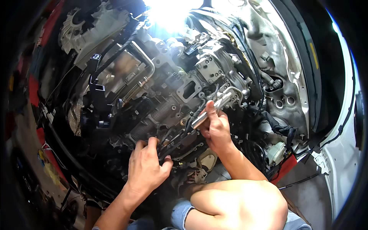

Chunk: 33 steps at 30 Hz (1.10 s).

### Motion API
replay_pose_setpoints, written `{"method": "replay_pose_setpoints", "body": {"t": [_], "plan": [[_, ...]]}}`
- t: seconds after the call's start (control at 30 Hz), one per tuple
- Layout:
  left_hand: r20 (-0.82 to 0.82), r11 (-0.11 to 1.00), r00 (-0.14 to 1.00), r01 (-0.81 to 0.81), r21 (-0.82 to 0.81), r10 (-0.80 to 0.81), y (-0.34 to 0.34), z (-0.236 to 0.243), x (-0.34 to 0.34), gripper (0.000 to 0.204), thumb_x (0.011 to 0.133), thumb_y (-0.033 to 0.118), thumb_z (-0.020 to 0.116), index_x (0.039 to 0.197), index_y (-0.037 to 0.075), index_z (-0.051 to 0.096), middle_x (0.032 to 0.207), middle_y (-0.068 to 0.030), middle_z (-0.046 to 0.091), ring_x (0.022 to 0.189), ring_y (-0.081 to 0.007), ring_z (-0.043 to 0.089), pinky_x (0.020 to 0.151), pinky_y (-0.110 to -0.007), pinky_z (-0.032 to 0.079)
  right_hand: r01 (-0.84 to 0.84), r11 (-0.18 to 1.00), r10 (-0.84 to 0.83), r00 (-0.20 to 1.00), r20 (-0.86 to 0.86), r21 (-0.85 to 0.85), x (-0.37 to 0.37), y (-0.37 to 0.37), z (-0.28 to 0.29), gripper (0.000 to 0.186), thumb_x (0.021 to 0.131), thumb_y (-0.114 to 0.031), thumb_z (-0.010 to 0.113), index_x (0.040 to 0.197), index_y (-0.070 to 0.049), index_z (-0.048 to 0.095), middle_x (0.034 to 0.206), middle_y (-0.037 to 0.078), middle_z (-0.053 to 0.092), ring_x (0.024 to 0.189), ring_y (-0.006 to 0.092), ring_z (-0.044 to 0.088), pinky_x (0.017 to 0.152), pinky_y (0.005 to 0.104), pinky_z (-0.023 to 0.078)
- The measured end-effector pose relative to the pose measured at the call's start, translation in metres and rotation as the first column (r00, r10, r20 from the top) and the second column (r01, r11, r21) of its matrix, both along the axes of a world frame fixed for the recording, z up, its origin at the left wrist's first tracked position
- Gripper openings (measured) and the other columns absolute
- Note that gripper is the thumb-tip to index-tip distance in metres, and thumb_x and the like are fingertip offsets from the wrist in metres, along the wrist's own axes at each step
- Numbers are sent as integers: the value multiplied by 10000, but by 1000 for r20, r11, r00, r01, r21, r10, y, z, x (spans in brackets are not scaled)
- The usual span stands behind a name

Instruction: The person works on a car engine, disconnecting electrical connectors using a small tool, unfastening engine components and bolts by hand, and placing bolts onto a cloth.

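Note:
My right hand (217,130) is wrapped round a shiny silver metal cylinder (199,120), its thumb laid along the top. A thin bent metal pipe (238,90) lies by the cylinder's far end; whether they are joined is unclear. Lower and to the left, my left hand (147,166) reaches into the engine with bent fingers. Dark cable-like parts (168,147) run between its forefinger and thumb, and the exact thing gripped is hard to make out. Both hands are over the near side of a grey metal engine block (168,108).
A bright lamp (168,13) glares at the far side. Black wiring (128,42) crosses the upper left. Bare bodywork (281,63) and a white panel (349,153) stand at the right. My bare knee (245,203) is close below, near a whitish reservoir (276,153).

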<state>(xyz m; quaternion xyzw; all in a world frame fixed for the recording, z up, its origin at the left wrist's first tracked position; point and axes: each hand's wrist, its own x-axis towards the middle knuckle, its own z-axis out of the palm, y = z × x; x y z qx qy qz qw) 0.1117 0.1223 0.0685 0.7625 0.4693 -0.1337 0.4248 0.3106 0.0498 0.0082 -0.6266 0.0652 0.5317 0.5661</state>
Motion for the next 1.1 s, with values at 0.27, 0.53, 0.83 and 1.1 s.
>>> {"method": "replay_pose_setpoints", "body": {"t": [0.27, 0.53, 0.83, 1.1], "plan": [[73, 998, 996, -45, 51, 41, -8, 1, -2, 346, 713, 146, 662, 990, -15, 532, 864, -200, 672, 912, -393, 569, 795, -491, 506, -158, 984, 159, 987, 7, -81, 12, -5, 10, 491, 999, -494, 550, 831, -36, 602, 541, -42, 401, 410, 49, 313, 375, 224, 249], [123, 996, 992, -30, 90, 19, -15, -9, -3, 362, 703, 141, 661, 999, -24, 534, 833, -195, 642, 930, -370, 558, 785, -485, 502, -402, 753, 604, 112, 789, -520, 117, 25, 32, 290, 921, -141, 649, 690, 29, 607, 542, 124, 521, 479, 198, 483, 486, 357, 359], [89, 995, 996, -9, 100, 0, -14, -8, 0, 407, 681, 68, 647, 1048, -58, 527, 823, -211, 639, 863, -386, 561, 758, -457, 494, -549, -29, 962, -244, 127, -835, 127, 100, 19, 542, 846, -522, 614, 684, -15, 716, 698, 211, 644, 756, 370, 669, 766, 421, 526], [39, 990, 997, 59, 124, -65, -8, -6, 7, 387, 678, 59, 628, 1038, -52, 539, 791, -190, 608, 858, -358, 564, 770, -444, 477, -683, -69, 977, -194, 90, -727, 141, 115, 12, 423, 737, -354, 638, 695, 65, 673, 628, 242, 603, 616, 334, 624, 654, 421, 502]]}}
